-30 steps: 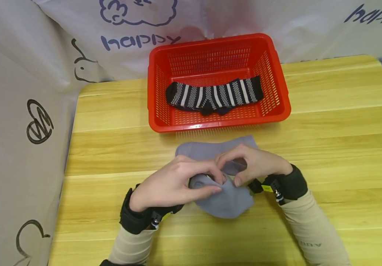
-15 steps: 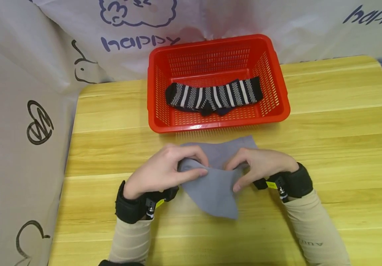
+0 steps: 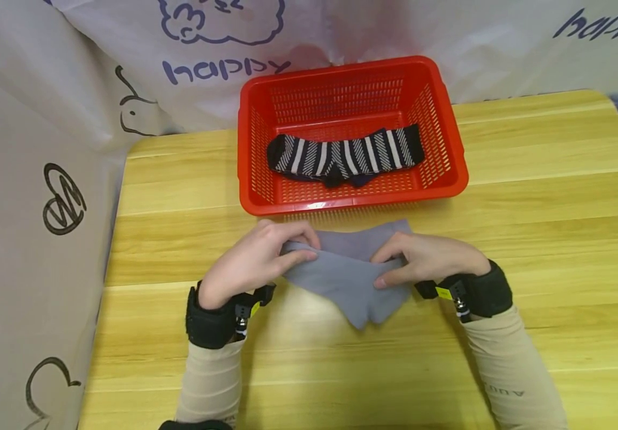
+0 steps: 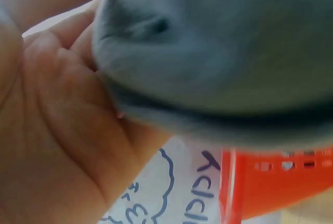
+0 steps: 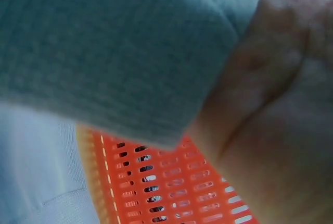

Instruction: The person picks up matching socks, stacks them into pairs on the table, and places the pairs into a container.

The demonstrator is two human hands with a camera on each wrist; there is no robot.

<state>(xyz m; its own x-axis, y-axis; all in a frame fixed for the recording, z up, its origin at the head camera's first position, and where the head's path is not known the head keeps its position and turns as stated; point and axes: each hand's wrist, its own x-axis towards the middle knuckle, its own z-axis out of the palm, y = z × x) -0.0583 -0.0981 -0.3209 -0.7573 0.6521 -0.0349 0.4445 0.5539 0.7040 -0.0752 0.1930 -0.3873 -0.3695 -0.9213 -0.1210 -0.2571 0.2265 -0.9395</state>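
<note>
A grey sock (image 3: 336, 278) is stretched between my two hands. My left hand (image 3: 252, 260) pinches its left end between thumb and fingers, and my right hand (image 3: 430, 258) pinches the right end. Its lower part hangs toward me in a pointed fold. Behind it a second grey sock (image 3: 357, 239) lies flat on the table, partly covered by the held one and my fingers. The held sock (image 4: 218, 62) fills much of the left wrist view, beside the palm of my left hand (image 4: 67, 109). In the right wrist view the sock's ribbed cloth (image 5: 114, 52) meets my right hand (image 5: 276, 114).
A red plastic basket (image 3: 352, 204) with slotted sides stands just beyond the socks. Inside lie black-and-white striped socks (image 3: 346, 154) with dark cloth beneath. The wooden table (image 3: 545, 239) reaches a white sheet (image 3: 126, 36) with drawings at the back and left.
The held sock was bunched near my fingers and is now spread out lengthwise. My hands have moved apart, the left one up and to the left, uncovering more of the flat sock.
</note>
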